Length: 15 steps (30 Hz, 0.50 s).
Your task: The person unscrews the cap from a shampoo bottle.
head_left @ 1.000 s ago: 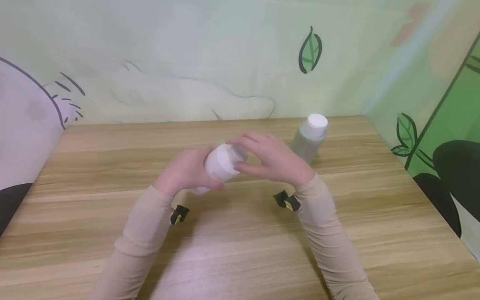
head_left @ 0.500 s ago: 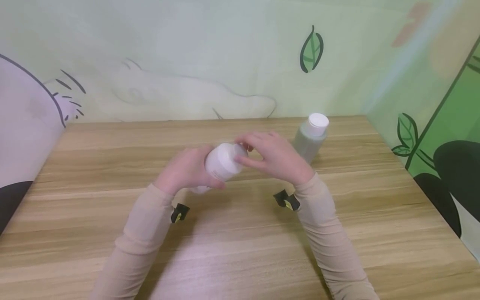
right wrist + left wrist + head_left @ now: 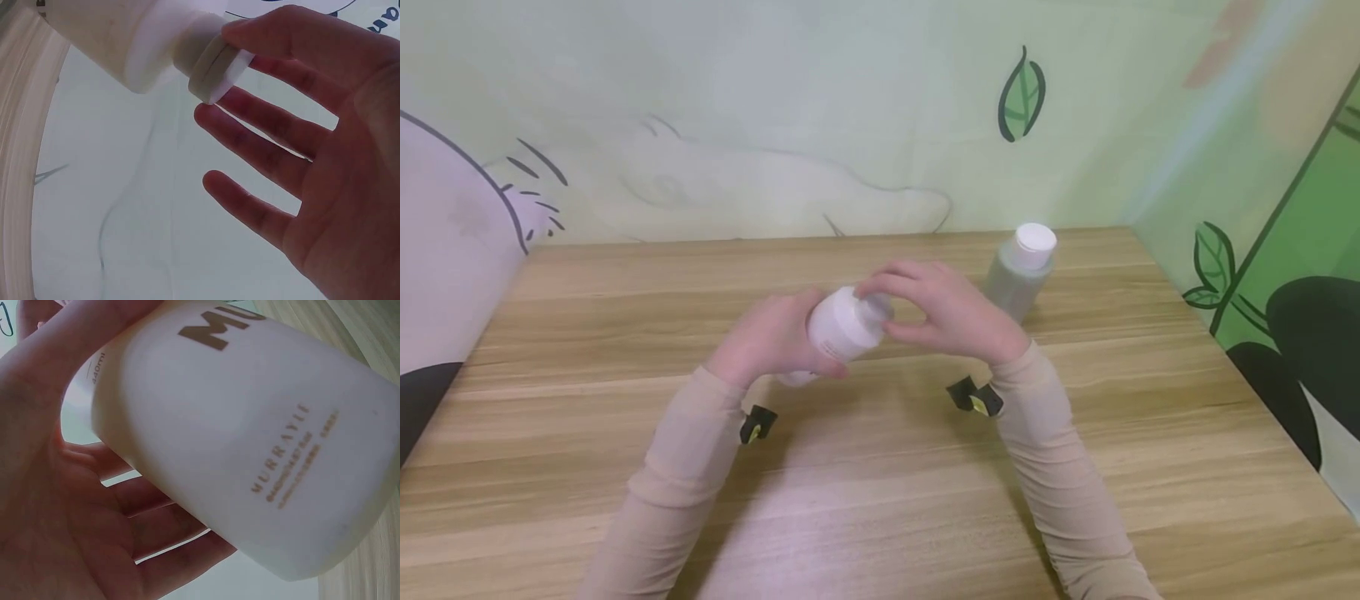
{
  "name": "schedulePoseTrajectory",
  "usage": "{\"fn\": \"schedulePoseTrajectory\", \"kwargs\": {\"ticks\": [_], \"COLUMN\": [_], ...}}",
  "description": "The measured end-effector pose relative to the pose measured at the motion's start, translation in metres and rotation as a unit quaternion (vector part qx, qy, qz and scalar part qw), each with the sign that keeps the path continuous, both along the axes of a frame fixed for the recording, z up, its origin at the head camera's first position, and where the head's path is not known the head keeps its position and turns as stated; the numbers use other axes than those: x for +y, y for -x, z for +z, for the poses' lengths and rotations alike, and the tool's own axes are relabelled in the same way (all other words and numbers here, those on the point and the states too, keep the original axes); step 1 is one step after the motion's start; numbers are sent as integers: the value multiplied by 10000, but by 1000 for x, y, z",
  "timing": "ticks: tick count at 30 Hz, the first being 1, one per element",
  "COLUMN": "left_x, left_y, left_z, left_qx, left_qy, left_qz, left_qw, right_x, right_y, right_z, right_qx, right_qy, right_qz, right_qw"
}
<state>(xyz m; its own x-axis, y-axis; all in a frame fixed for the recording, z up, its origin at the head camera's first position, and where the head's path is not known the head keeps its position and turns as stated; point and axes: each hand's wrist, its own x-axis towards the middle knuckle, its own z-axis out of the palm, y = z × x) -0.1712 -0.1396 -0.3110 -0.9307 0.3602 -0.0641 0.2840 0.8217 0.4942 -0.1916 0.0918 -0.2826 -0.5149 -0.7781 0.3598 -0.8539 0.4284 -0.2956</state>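
Observation:
A white bottle [image 3: 842,327] leans toward the right above the table, its neck end pointing up and right. My left hand [image 3: 772,337] grips it around the body; in the left wrist view the bottle [image 3: 250,425] shows gold-brown lettering, with fingers curled behind it. My right hand [image 3: 951,312] is at the neck end, thumb and fingertips pinching the cap [image 3: 219,70]. The right wrist view shows the cap at the neck of the bottle [image 3: 112,37], while the ring and little fingers stay off it. Whether the cap's thread is engaged cannot be told.
Behind my right hand a second bottle [image 3: 1017,282], grey-green with a white lid [image 3: 1035,238], stands upright on the wooden table [image 3: 865,500]. A wall painted with leaves and cartoon shapes [image 3: 760,108] borders the table's back edge. Small black clips [image 3: 758,424] sit at both sleeves.
My right thumb and fingers moved over the cap, first away to the right and then back around it. The left hand and bottle stay nearly in place.

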Motion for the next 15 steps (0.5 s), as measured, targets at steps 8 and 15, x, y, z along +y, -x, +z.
{"fn": "schedulePoseTrajectory", "kwargs": {"ticks": [8, 15], "left_x": [0, 1], "left_y": [0, 1], "left_z": [0, 0], "left_qx": [-62, -111], "left_qy": [-63, -76], "left_qz": [-17, -36], "left_qw": [10000, 9999], "right_x": [-2, 0], "right_y": [0, -3], "right_z": [2, 4], "right_qx": [-666, -990], "right_qy": [172, 109], "right_qz": [-408, -934], "right_qw": [9968, 9906]}}
